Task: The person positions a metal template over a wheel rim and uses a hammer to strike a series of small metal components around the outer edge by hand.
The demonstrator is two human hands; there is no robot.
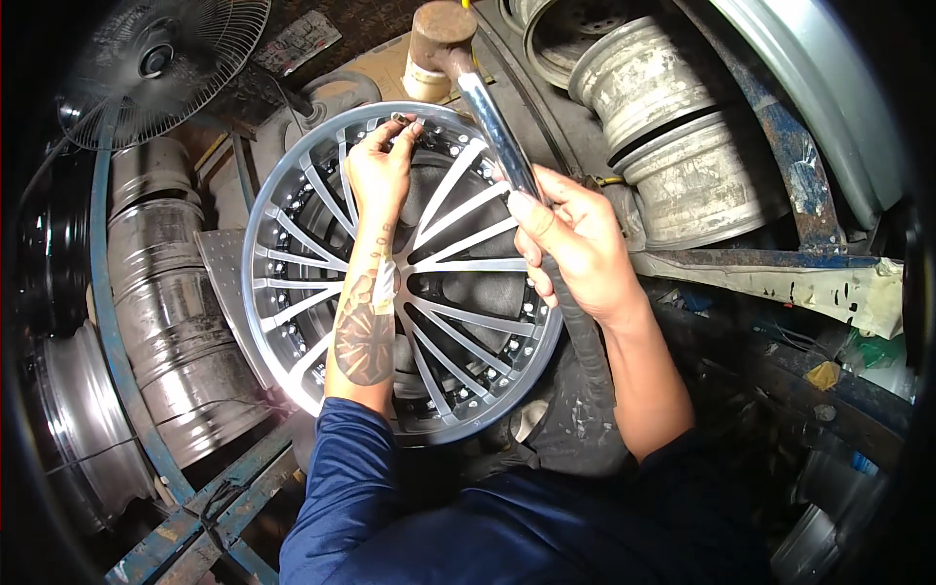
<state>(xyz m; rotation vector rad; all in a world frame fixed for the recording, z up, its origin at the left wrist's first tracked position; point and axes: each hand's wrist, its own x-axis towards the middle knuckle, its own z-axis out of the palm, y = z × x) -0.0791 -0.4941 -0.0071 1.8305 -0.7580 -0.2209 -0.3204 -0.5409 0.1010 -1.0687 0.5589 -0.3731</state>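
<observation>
A multi-spoke alloy wheel (466,263), silver and black with small bolts around its rim, lies face up before me. My left hand (380,171) reaches across it to the far rim. Its thumb and fingers pinch a small dark piece (401,119) too small to name. My right hand (570,229) is closed round the handle of a mallet (495,122) over the wheel's right side. The mallet's brown and cream head (444,39) is raised beyond the far rim. Its shaft is chrome, and a dark grip runs below my fist.
Stacked metal rims (180,312) stand at the left behind a blue metal frame (122,322). More worn rims (673,127) fill the far right rack. A caged fan (156,60) is at the far left. A rail with a pale cover (780,283) crosses the right side.
</observation>
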